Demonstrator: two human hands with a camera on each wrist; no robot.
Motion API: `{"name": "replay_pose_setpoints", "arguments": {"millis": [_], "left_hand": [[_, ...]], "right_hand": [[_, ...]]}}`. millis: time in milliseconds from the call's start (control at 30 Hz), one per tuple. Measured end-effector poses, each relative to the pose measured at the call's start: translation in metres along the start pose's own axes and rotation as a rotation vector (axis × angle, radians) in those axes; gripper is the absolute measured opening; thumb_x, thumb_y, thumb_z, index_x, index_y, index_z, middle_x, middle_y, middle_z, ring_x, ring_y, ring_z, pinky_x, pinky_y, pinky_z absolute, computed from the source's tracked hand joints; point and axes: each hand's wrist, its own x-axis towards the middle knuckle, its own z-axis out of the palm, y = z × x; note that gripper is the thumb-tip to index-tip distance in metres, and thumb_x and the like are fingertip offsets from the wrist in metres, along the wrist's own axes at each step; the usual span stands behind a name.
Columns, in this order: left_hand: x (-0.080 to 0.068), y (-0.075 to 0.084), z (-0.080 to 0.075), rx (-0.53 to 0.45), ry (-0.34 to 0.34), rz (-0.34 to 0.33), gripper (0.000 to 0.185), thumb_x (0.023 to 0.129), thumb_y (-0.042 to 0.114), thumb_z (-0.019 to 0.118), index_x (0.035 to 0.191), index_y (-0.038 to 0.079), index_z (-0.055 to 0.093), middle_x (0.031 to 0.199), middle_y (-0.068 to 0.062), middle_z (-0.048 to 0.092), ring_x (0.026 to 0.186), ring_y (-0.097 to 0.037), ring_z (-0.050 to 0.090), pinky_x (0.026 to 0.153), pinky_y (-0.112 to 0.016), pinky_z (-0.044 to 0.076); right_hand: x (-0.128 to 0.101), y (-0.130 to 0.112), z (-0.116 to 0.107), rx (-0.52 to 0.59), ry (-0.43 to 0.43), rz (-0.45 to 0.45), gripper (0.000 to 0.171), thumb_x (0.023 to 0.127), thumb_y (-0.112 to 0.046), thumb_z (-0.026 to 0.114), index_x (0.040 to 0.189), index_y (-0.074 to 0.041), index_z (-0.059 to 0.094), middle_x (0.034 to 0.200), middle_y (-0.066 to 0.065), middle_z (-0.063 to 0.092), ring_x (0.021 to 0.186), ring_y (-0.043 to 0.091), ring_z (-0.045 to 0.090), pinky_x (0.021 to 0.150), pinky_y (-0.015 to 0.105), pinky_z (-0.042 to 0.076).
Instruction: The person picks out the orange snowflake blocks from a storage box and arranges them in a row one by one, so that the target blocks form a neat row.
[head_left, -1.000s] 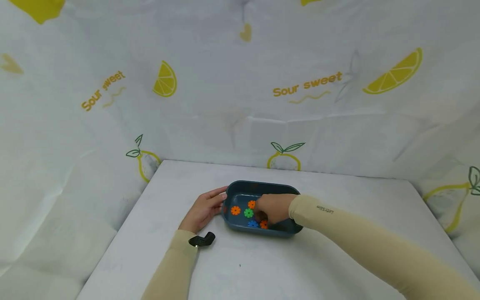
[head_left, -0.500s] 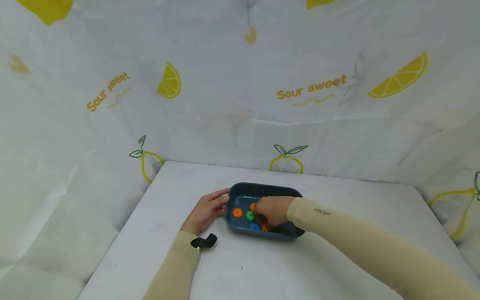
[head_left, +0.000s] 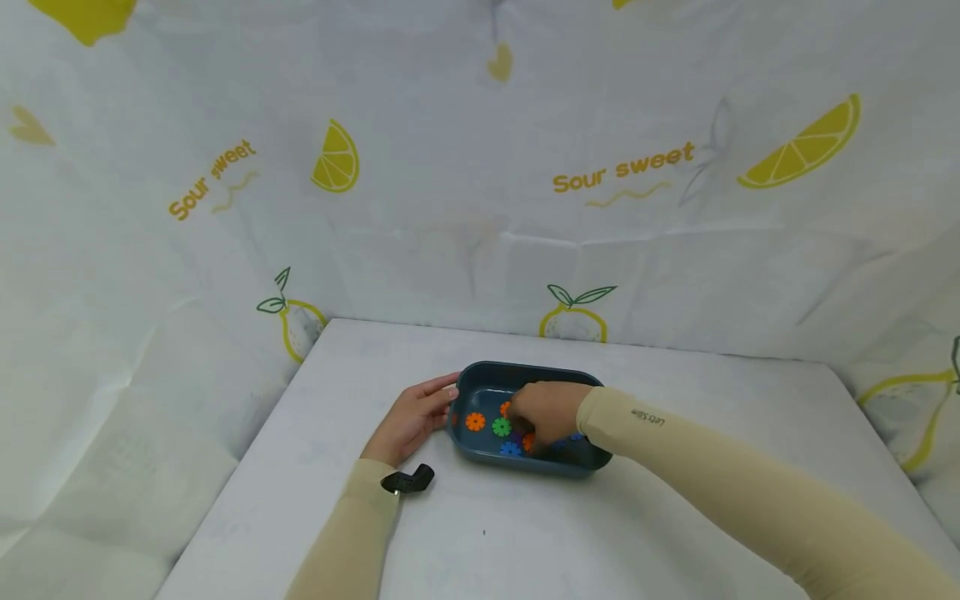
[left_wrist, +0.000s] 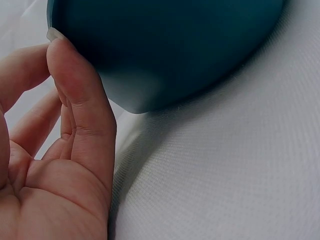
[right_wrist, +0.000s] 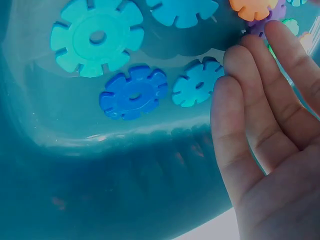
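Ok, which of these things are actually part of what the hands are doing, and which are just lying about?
In hand:
- blue tray, left hand steadying its end
- toy gears inside: orange gear, green gear, blue gear
- right hand among the gears

Lying about:
- black strap clip at the left wrist
- lemon-print cloth behind

The tray [head_left: 529, 467] stands on the table [head_left: 525, 542], near the middle, in front of the back wall cloth [head_left: 480, 167]. The left hand [head_left: 411, 421] lies on the table just left of the tray, and its fingertips [left_wrist: 55, 36] touch the outside wall. The right hand [head_left: 547, 410] reaches from the right into the tray, above the gear-shaped discs [head_left: 476, 422] that lie on its floor. A small clip [head_left: 407, 481] sits at the left wrist, in front of the tray's left end.
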Motion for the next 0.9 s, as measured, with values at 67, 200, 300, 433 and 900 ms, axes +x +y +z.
{"name": "replay_pose_setpoints", "arguments": {"millis": [67, 200, 300, 433, 900], "left_hand": [[0.000, 0.000, 0.000, -0.002, 0.001, 0.001, 0.050, 0.103, 0.028, 0.076, 0.151, 0.016, 0.065, 0.115, 0.000, 0.074, 0.089, -0.012, 0.064, 0.080, -0.023, 0.059], [-0.001, 0.001, 0.000, 0.000, 0.008, 0.001, 0.049, 0.103, 0.028, 0.076, 0.150, 0.016, 0.066, 0.115, -0.001, 0.074, 0.089, -0.012, 0.063, 0.080, -0.022, 0.059], [-0.001, 0.001, 0.001, 0.003, 0.009, -0.001, 0.048, 0.104, 0.027, 0.075, 0.150, 0.017, 0.066, 0.116, -0.001, 0.074, 0.089, -0.012, 0.063, 0.079, -0.022, 0.059], [-0.002, 0.001, 0.001, 0.001, 0.010, -0.002, 0.048, 0.104, 0.027, 0.075, 0.150, 0.017, 0.066, 0.113, 0.000, 0.073, 0.088, -0.011, 0.062, 0.079, -0.021, 0.058], [-0.003, 0.001, 0.003, 0.010, 0.013, 0.004, 0.047, 0.105, 0.026, 0.074, 0.150, 0.016, 0.066, 0.115, -0.001, 0.073, 0.091, -0.012, 0.063, 0.080, -0.022, 0.058]], "right_hand": [[0.001, 0.000, 0.000, -0.007, 0.002, 0.004, 0.026, 0.086, -0.028, 0.094, 0.104, -0.021, 0.078, 0.096, -0.013, 0.071, 0.086, 0.006, 0.063, 0.088, 0.029, 0.060], [0.002, 0.001, 0.003, -0.026, 0.008, 0.009, 0.026, 0.085, -0.030, 0.095, 0.102, -0.021, 0.078, 0.096, -0.012, 0.072, 0.086, 0.007, 0.062, 0.089, 0.031, 0.061], [0.004, 0.001, 0.005, -0.033, 0.012, 0.014, 0.024, 0.085, -0.030, 0.095, 0.100, -0.021, 0.078, 0.096, -0.012, 0.072, 0.085, 0.007, 0.062, 0.090, 0.030, 0.061], [0.005, 0.001, 0.006, -0.025, 0.017, 0.012, 0.023, 0.086, -0.028, 0.095, 0.098, -0.020, 0.078, 0.094, -0.011, 0.073, 0.083, 0.008, 0.063, 0.088, 0.030, 0.061], [-0.008, 0.006, -0.003, 0.018, 0.096, 0.036, 0.024, 0.085, -0.021, 0.091, 0.107, -0.018, 0.081, 0.100, -0.009, 0.067, 0.090, 0.011, 0.059, 0.089, 0.032, 0.059]]}}
